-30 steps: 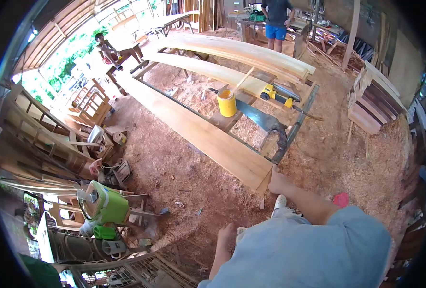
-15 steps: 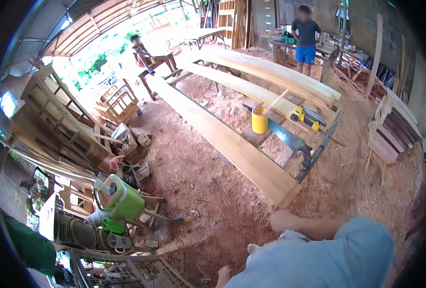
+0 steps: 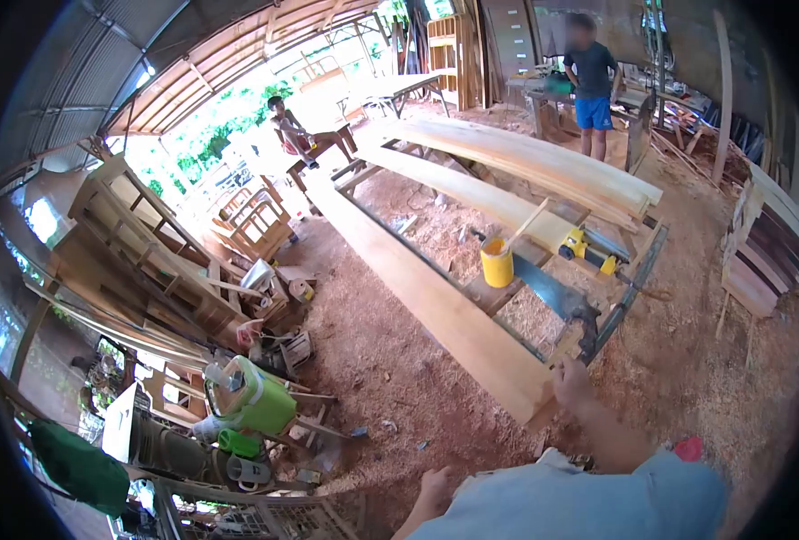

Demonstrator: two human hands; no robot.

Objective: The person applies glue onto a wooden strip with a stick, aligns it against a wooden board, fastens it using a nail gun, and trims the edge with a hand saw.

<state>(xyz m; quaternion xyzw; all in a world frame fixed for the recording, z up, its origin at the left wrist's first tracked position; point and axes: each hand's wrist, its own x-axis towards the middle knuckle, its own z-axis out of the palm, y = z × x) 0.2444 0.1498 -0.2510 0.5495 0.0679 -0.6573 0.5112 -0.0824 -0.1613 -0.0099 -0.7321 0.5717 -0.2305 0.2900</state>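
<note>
My right hand [image 3: 572, 382] is at the near right edge of a long pale wooden plank [image 3: 435, 310], fingers curled against that edge. What lies inside its fingers is hidden. My left hand [image 3: 435, 486] hangs low beside my light blue shirt, apart from the plank; its fingers are too small and blurred to read. Just beyond the right hand lies a handsaw [image 3: 543, 290] with a blue-grey blade and dark handle. Past it stand a yellow pot [image 3: 497, 263] with a stick in it and a yellow-and-black tool [image 3: 575, 243] on the boards.
More long boards [image 3: 534, 166] lie on the frame at the right. A green cooler box [image 3: 260, 400] and wooden frames [image 3: 139, 243] line the left. One person [image 3: 590, 85] stands at the back right; another [image 3: 291, 135] sits farther off. Shavings cover the ground [image 3: 372, 378].
My right hand has moved up and right, from the plank's near end to its right edge. My left hand shows more fully. The whole view has shifted slightly.
</note>
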